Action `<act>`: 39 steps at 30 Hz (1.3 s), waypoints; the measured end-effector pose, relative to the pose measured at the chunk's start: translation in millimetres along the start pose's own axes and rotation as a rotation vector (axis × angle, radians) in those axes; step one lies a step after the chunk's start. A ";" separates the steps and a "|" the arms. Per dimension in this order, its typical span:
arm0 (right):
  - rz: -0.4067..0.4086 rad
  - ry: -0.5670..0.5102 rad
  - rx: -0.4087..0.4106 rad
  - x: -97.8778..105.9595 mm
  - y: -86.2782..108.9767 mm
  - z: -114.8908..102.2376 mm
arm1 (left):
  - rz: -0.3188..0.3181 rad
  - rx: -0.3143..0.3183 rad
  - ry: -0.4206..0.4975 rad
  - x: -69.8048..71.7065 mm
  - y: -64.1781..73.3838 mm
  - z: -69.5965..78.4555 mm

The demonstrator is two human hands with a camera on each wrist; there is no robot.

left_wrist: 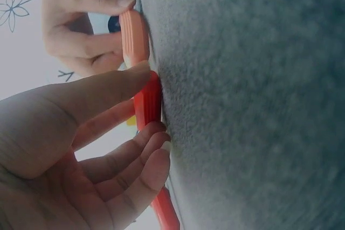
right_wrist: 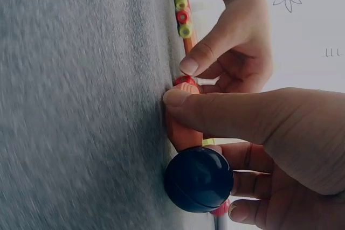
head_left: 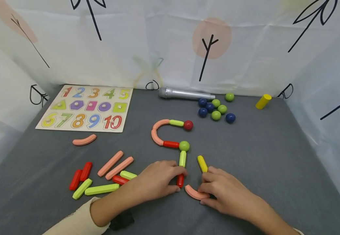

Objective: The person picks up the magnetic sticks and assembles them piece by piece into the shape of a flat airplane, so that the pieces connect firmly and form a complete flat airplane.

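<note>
My left hand [head_left: 161,179] pinches a short red stick [head_left: 180,180] between thumb and fingers at the lower end of a chain of sticks and balls. Directly above that stick stands a light green stick [head_left: 182,159], joined to a green ball [head_left: 184,146]. To the right, my right hand [head_left: 228,192] pinches a curved salmon stick [head_left: 194,193]; its left end lies close to the red stick. A dark blue ball [right_wrist: 198,179] sits at the curved stick's other end, mostly hidden in the head view. Beyond my right fingers lies a yellow stick [head_left: 202,164].
The chain's upper part has curved salmon sticks [head_left: 155,135] and a red ball [head_left: 188,125]. Loose sticks [head_left: 102,189] lie left. Several blue and green balls [head_left: 216,115], a silver microphone [head_left: 184,93], a yellow cylinder [head_left: 263,101] and a number board [head_left: 84,107] lie farther back.
</note>
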State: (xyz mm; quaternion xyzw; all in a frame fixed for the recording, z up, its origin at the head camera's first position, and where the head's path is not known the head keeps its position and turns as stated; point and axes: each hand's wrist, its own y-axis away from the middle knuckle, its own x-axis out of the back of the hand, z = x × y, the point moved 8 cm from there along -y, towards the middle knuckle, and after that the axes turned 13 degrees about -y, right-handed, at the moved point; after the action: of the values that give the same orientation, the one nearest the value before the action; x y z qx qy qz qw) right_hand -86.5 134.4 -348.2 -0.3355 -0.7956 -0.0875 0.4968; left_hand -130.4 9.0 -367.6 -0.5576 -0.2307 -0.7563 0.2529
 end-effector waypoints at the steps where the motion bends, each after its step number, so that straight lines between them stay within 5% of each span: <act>1: 0.002 -0.001 0.010 -1.2 -0.4 -1.8 | -0.007 -0.001 0.001 0.0 0.1 -0.2; 22: 0.009 -0.001 0.044 -16.9 -8.9 -17.2 | -0.021 -0.018 0.063 1.9 1.4 -5.5; 27: 0.012 -0.017 0.071 -14.7 -9.7 -17.1 | -0.006 -0.021 0.057 16.1 -5.0 -13.5; 31: 0.029 -0.010 0.107 -12.8 -10.6 -17.5 | 0.041 -0.010 -0.038 49.1 -38.2 -23.6; 35: 0.045 -0.019 0.126 -12.7 -8.9 -17.7 | 0.048 0.116 -0.187 73.7 -107.0 -42.6; 39: 0.053 -0.047 0.122 -13.1 -6.5 -16.4 | 0.003 0.268 -0.298 68.6 -176.2 -64.9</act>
State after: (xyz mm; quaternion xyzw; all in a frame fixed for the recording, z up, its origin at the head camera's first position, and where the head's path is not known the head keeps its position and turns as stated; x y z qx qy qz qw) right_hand -74.9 115.8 -350.0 -0.3276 -0.8017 -0.0176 0.4996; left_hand -307.4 94.4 -331.1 -0.6249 -0.3633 -0.6276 0.2893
